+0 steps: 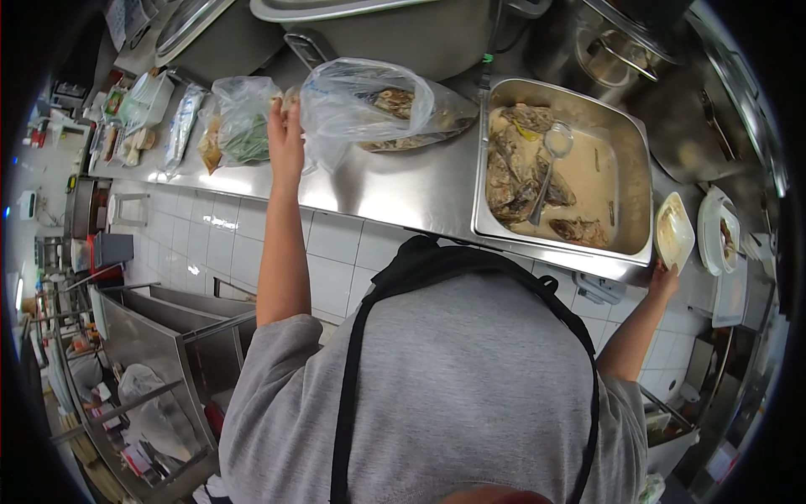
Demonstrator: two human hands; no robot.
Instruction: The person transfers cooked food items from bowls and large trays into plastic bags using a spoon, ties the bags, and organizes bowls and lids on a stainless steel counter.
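Note:
My left hand (286, 135) is raised over the steel counter, at the left edge of a clear plastic bag (352, 107) with cooked fish pieces inside; whether its fingers grip the plastic I cannot tell. My right hand (665, 278) holds a small white dish (674, 233), smeared with sauce, by its near end. Between them a deep steel pan (637, 189) contains fish pieces (504, 176) in a creamy sauce. A metal spoon (549, 170) lies in the pan, its bowl toward the far side.
Left of my left hand lie a bag of green leaves (247, 135) and a foil-like packet (184, 126). Large steel pots (403, 38) line the counter's back. Beyond the dish is a white oval plate (718, 230). Steel shelving (145, 334) stands behind at the left.

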